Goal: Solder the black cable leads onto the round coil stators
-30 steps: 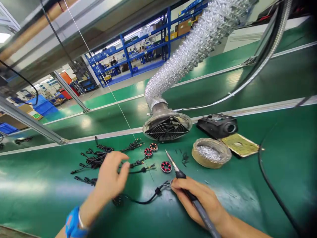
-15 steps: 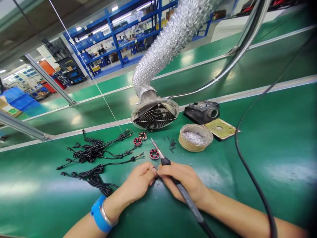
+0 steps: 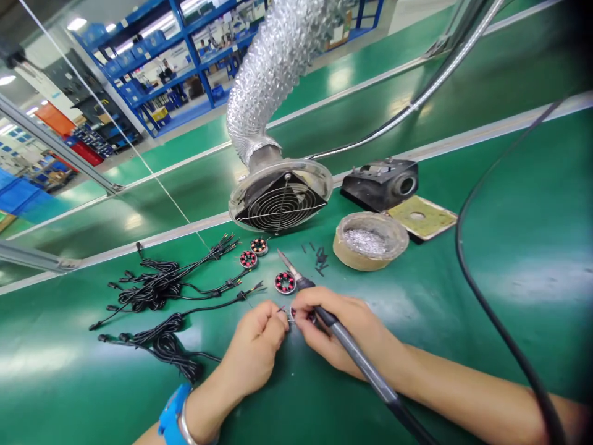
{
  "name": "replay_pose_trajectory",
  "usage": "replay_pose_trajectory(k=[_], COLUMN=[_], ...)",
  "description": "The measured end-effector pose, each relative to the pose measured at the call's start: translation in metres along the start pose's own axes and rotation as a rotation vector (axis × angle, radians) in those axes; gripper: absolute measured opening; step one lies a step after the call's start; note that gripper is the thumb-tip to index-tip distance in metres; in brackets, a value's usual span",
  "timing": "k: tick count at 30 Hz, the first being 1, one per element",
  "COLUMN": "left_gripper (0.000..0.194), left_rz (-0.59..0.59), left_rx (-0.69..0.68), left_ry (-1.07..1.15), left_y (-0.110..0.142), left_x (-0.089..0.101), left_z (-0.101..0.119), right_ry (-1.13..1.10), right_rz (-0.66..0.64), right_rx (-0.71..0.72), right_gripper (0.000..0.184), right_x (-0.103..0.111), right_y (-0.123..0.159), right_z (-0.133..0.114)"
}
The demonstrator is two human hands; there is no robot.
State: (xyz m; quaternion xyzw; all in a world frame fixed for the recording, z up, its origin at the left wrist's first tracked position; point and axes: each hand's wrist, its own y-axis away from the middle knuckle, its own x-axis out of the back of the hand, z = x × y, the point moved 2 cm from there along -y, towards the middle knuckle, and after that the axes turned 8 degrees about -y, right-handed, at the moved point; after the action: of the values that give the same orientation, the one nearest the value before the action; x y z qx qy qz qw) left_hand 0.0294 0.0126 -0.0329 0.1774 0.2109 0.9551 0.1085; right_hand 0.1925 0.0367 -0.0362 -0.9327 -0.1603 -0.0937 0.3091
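Observation:
My right hand (image 3: 365, 330) is closed round a soldering iron (image 3: 359, 353), its tip pointing away from me and to the left. The same hand's thumb and fingers also pinch a small motor stator (image 3: 293, 314), mostly hidden behind them. Facing it, my left hand (image 3: 254, 346) is closed in a pinch on thin wire ends beside that stator; the fingertips hide most of them. Just beyond the hands, a stator with red windings (image 3: 278, 285) lies on the mat near the iron's tip. Two more stators (image 3: 249, 259) lie farther back.
Black cables (image 3: 155, 287) lie in bundles at left. A fume extractor (image 3: 280, 207) hangs ahead on a foil duct. Short black tubes (image 3: 320, 259), a round tub (image 3: 365, 256), a yellow sponge (image 3: 421, 216) and an iron stand (image 3: 382, 185) are at right. The iron's cord (image 3: 486, 309) loops right.
My hands have drawn slightly apart at the fingertips, and a stator now shows in my right fingers. The head view has shifted, so the bench things appear a little higher or farther left.

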Motion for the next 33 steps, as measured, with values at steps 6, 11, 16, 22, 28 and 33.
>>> replay_pose_trajectory(k=[6, 11, 16, 22, 28, 33], left_gripper=[0.04, 0.038, 0.036, 0.037, 0.033, 0.032], left_rz=[0.058, 0.096, 0.122, 0.137, 0.145, 0.147], left_rx=[0.073, 0.046, 0.01, 0.012, 0.006, 0.004], left_ry=[0.012, -0.001, -0.017, -0.056, -0.118, -0.123], left_y=[0.003, 0.004, 0.003, 0.006, 0.006, 0.005], left_x=[-0.005, -0.007, -0.009, -0.011, -0.011, -0.011], left_z=[0.003, 0.0, -0.001, 0.001, 0.001, 0.0], right_ry=[-0.02, -0.033, -0.022, -0.023, -0.105, -0.134], right_rz=[0.054, 0.034, 0.05, 0.01, -0.05, -0.046], right_rx=[-0.077, -0.007, 0.098, 0.055, 0.025, 0.013], right_gripper=[0.022, 0.023, 0.031, 0.031, 0.023, 0.02], right_x=[0.003, 0.006, 0.02, 0.045, 0.052, 0.049], right_y=[0.0, 0.001, -0.001, 0.001, 0.003, 0.002], right_z=[0.0, -0.001, -0.006, -0.016, -0.023, -0.023])
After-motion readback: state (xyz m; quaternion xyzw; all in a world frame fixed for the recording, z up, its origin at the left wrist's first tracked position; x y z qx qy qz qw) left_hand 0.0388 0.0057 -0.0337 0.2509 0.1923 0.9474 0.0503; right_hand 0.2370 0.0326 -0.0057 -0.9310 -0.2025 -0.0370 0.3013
